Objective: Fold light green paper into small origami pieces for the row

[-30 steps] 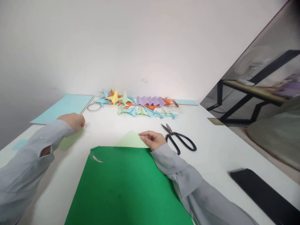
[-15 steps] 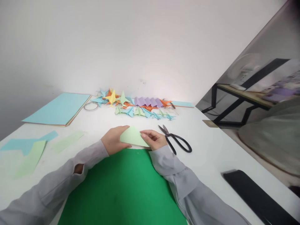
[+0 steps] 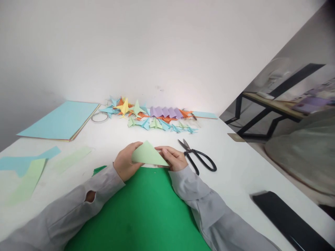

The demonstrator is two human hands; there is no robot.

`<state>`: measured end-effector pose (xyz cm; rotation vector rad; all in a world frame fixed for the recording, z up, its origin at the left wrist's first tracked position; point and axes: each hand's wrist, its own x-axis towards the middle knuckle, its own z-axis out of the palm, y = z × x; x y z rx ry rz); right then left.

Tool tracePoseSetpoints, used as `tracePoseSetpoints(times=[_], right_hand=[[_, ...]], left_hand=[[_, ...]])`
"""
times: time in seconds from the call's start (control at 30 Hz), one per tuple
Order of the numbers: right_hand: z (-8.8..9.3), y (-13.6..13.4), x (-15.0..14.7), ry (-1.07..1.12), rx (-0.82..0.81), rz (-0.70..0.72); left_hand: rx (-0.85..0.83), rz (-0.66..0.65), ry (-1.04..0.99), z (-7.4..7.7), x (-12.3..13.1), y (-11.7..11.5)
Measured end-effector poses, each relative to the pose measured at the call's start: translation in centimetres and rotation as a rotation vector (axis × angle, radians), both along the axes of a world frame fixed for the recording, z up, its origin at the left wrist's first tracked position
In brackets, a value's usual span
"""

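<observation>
A light green sheet of paper [image 3: 148, 154], folded into a triangle, is held between both hands at the near edge of the table. My left hand [image 3: 128, 160] grips its left corner, fingers behind and thumb below. At its right side, my right hand [image 3: 175, 157] has curled fingers against the paper, the thumb partly hidden. Just right of that hand lie scissors [image 3: 195, 152] with black handles, their blades slightly apart and pointing away. Below the paper is a green apron-like cloth [image 3: 141, 205] over my front.
Folded paper figures [image 3: 138, 109] and pleated purple paper [image 3: 166, 112] lie along the wall. A stack of coloured sheets [image 3: 60, 120] and a ring [image 3: 99, 117] are at back left. Paper offcuts [image 3: 28, 181] lie left. A black flat object [image 3: 290, 219] lies at right.
The green paper has been tilted up, so its triangular face and peak now show more. My left hand has turned slightly, and the view has shifted a little.
</observation>
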<state>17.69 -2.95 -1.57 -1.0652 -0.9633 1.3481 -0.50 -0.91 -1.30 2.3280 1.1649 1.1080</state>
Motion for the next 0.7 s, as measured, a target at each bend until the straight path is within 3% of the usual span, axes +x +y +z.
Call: tracePoseSetpoints(times=[0.33, 0.57, 0.7], right_hand=[[0.17, -0.28, 0.09, -0.077, -0.052, -0.037], [0.10, -0.38, 0.16, -0.202, 0.046, -0.025], [-0.26, -0.59, 0.08, -0.308, 0.182, -0.034]], left_hand=[[-0.009, 0.003, 0.032, -0.43, -0.01, 0.31], [0.015, -0.001, 0.026, -0.05, 0.06, 0.38], [-0.003, 0.012, -0.003, -0.11, -0.04, 0.48]])
